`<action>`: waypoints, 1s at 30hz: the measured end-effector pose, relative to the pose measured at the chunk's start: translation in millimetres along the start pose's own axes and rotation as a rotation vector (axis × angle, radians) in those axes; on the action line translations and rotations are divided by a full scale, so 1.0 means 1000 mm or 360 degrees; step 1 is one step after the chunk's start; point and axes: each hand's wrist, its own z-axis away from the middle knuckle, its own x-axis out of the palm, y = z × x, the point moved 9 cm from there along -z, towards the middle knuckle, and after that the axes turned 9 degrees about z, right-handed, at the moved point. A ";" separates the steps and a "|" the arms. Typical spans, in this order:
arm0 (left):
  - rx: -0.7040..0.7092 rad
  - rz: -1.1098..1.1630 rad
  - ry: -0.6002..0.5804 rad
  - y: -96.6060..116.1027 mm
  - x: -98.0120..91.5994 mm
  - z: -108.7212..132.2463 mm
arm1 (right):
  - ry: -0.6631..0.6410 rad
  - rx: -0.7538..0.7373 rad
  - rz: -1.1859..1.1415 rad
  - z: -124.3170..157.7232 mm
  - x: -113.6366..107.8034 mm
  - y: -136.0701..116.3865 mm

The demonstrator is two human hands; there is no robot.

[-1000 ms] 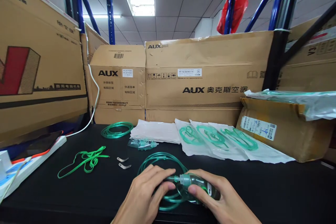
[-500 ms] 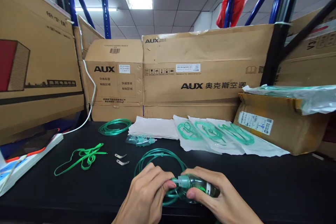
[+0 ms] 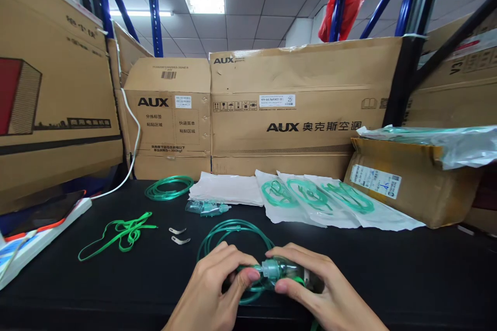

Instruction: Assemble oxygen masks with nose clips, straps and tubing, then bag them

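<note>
My right hand [image 3: 322, 282] is wrapped round a clear oxygen mask [image 3: 289, 268], held on its side with its pale green connector [image 3: 271, 269] pointing left. Pinched between thumb and fingers, the tube end at that connector is in my left hand [image 3: 219, 284]; how deeply the two parts fit is hidden by the fingertips. A coil of green tubing [image 3: 236, 225] lies on the black table behind and beneath both hands. Green strap shows at the mask's lower side. Left of the coil are two small metal nose clips [image 3: 180, 240] and a loose green elastic strap [image 3: 130, 230].
Behind the hands lie clear mask parts [image 3: 207, 208], another tubing coil [image 3: 169, 189], white pouches [image 3: 227, 189] and several packed tubing sets [image 3: 279, 194]. An open carton [image 3: 411, 165] stands right, a power strip [image 3: 50, 235] left. Large cardboard boxes [image 3: 287, 103] wall the back.
My left thumb and fingers have shifted slightly at the tube end, with the thumb more extended. The mask has turned a little in my right hand. The view has moved slightly.
</note>
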 end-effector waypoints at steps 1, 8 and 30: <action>-0.0027 0.0028 -0.0016 -0.001 0.000 0.000 | 0.0013 0.0007 0.0001 0.001 0.000 0.001; 0.0105 0.0054 0.0132 0.001 -0.002 0.001 | 0.0000 -0.0065 0.0104 0.003 0.004 0.012; -0.0137 0.0151 0.0025 -0.008 0.002 0.003 | -0.0152 0.0007 -0.0019 0.000 0.006 0.004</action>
